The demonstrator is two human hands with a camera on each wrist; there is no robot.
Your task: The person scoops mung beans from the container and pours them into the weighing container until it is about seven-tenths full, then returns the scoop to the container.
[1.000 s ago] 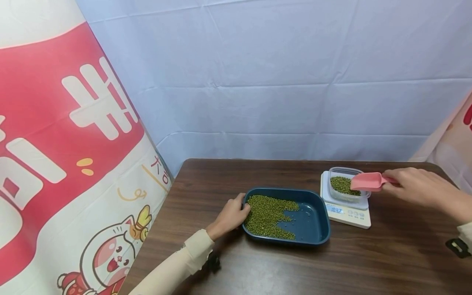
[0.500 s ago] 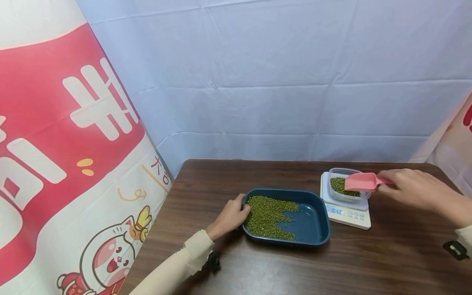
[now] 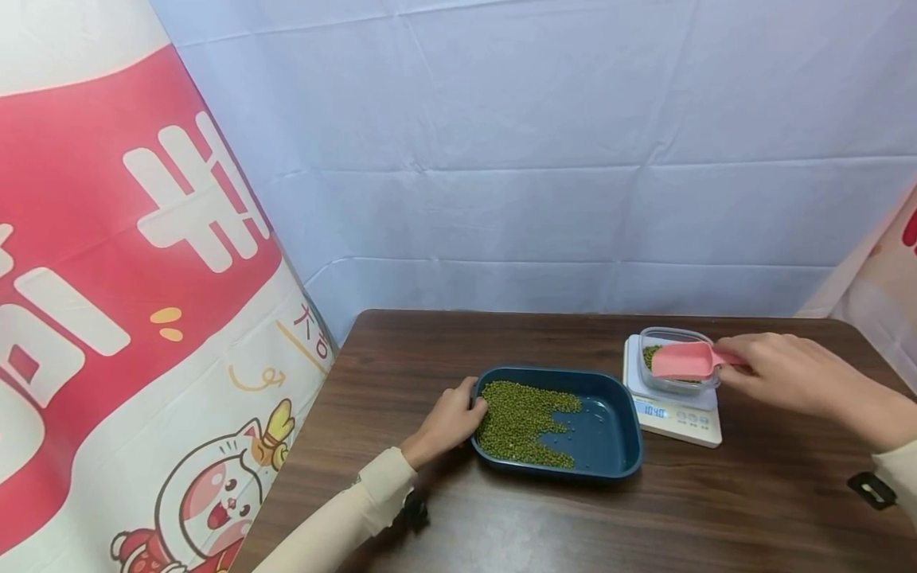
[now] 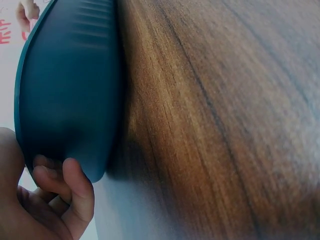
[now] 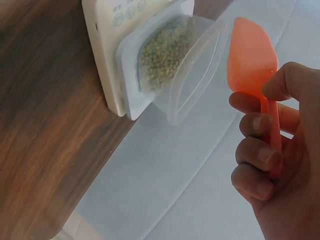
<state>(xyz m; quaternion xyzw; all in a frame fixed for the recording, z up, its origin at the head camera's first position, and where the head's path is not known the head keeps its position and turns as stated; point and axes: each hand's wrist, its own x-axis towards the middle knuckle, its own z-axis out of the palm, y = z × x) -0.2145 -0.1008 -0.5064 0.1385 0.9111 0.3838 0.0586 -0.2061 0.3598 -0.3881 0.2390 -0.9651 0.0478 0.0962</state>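
My left hand (image 3: 444, 420) grips the left end of a dark blue rectangular tray (image 3: 609, 446), fingers curled at its wall in the left wrist view. Green mung beans (image 3: 519, 422) cover the tray's left part, with bare bottom on the right. My right hand (image 3: 784, 372) holds a pink scoop (image 3: 684, 360) by its handle, thumb near the base of the blade. The scoop is over a clear plastic container (image 5: 181, 95), partly covering the mung beans (image 5: 165, 52) inside. That container stands on a white digital kitchen scale (image 3: 705, 434) with a lit display.
The brown wooden table (image 3: 423, 334) ends at a pale cloth backdrop (image 3: 516, 215). On the left hangs a red and white printed banner (image 3: 208, 382). The scale stands close to the tray's right end.
My right hand has moved left and slightly down, bringing the scoop farther over the container. The scale's displayed digits have changed. My left hand and the tray have stayed in place.
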